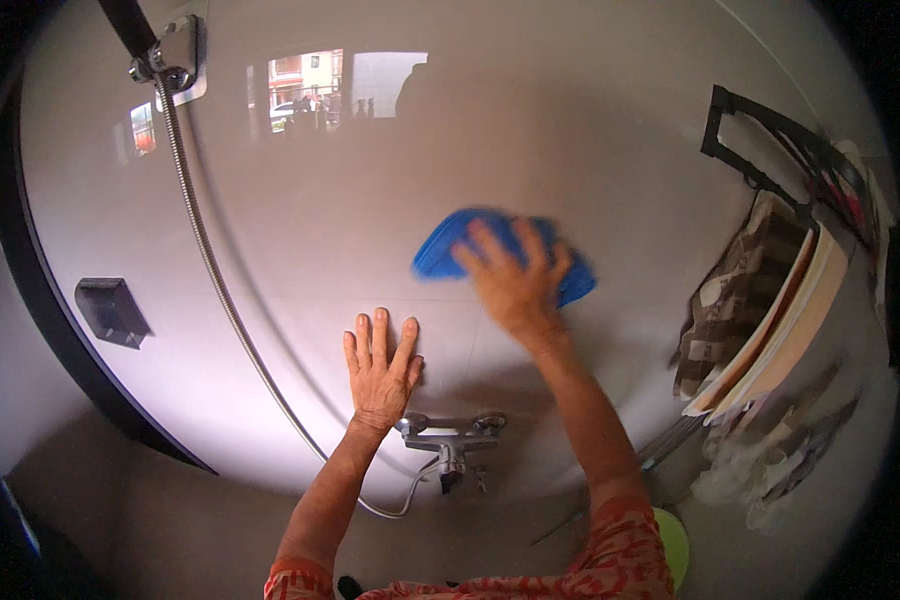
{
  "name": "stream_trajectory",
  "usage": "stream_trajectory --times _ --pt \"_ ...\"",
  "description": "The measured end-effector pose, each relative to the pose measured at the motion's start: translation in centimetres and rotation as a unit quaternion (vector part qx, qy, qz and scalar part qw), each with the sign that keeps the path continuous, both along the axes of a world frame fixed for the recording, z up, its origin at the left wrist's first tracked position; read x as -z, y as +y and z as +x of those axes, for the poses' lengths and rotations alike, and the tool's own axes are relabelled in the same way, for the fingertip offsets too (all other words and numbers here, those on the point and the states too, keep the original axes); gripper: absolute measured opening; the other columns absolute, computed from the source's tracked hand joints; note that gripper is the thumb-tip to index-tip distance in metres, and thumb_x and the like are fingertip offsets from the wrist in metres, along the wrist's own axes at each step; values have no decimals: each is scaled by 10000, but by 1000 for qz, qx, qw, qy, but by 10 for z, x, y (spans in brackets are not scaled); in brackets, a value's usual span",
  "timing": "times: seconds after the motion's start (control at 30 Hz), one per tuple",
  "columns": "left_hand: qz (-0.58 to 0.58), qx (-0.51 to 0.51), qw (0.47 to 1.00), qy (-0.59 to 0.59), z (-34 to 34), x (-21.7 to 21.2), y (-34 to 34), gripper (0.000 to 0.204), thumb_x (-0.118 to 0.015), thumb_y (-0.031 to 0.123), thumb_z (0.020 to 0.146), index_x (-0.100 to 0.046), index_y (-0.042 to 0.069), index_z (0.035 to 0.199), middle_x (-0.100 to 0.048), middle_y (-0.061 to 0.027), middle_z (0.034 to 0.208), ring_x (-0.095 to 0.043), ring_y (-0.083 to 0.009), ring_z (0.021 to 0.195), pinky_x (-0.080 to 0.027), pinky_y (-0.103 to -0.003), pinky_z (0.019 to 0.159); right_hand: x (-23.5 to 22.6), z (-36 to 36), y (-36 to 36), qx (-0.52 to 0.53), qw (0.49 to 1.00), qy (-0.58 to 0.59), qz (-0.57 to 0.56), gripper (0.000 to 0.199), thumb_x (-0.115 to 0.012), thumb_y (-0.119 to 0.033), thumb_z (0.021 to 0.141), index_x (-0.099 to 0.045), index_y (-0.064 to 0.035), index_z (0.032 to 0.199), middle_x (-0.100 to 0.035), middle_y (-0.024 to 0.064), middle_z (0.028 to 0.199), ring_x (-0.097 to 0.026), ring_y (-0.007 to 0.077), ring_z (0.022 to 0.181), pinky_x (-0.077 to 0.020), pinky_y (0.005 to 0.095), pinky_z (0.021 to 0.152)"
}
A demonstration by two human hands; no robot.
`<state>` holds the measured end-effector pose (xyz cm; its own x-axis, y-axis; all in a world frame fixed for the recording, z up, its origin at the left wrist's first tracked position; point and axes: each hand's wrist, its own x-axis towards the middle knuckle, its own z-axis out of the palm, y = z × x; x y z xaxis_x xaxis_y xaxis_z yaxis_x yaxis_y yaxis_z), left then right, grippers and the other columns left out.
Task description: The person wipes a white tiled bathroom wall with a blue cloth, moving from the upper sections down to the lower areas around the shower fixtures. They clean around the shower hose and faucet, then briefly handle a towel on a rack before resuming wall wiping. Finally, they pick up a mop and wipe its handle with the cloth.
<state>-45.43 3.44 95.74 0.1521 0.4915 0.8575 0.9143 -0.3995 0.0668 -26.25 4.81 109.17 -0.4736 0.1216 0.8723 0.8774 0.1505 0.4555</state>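
Glossy white shower wall point(590, 130), left hand point(380, 368) flat and empty on it, right hand point(515, 280) spread over blue cloth point(440, 250), chrome tap point(450, 435) below.

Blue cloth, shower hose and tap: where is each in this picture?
blue cloth point(440, 250): head view, its left corner beside the fingers.
shower hose point(210, 262): head view, middle of the metal hose.
tap point(452, 437): head view, its chrome body.

Person's arms and clothing, head view.
Left hand point(380, 365) and right hand point(515, 280) are bare: no gloves, rings or watch visible. Both forearms are uncovered up to short sleeves point(625, 545) of a garment patterned in orange-red and pale cream, seen along the lower edge. The right hand appears slightly blurred.
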Motion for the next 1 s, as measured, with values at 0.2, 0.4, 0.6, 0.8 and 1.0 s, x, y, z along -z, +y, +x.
stream_trajectory --times 0.2,0.4,0.6,0.8,1.0 --pt "0 -5 1000 16 0 -3 -1 759 -716 243 713 -331 214 1367 -177 -197 1452 -194 -424 1318 -204 -576 1038 -93 37 6 42 972 181 142 427 -672 -203 752 -568 -264 1161 -396 19 1350 -307 363 1194 -263 598 875" --pt "8 0 1000 9 3 0 0 759 -712 265 714 -331 239 1370 -189 -179 1454 -216 -425 1308 -228 -576 1030 -82 -21 7 8 984 137 113 415 -683 -174 742 -591 -262 1137 -416 10 1341 -329 348 1165 -274 585 874" --pt "3 2 1000 -7 0 2 -2 652 -648 289 776 -364 275 1363 -193 -139 1466 -215 -354 1336 -252 -555 1023 -25 -50 8 -25 998 51 27 343 -628 -211 775 -613 -290 1108 -431 -38 1325 -356 297 1143 -255 579 861" --pt "-10 44 996 -78 -3 5 -6 730 -722 194 701 -379 237 1343 -195 -252 1404 -238 -447 1281 -263 -537 1024 48 -59 2 -57 997 -20 -58 363 -579 -222 786 -601 -287 1142 -438 -81 1316 -361 260 1131 -262 516 807" --pt "-2 84 981 -174 -24 23 -15 714 -758 124 647 -410 120 1271 -246 -317 1322 -310 -491 1200 -315 -508 998 70 -51 2 -32 984 -159 -75 403 -493 -224 845 -520 -311 1237 -417 -102 1340 -370 230 1162 -279 487 797"
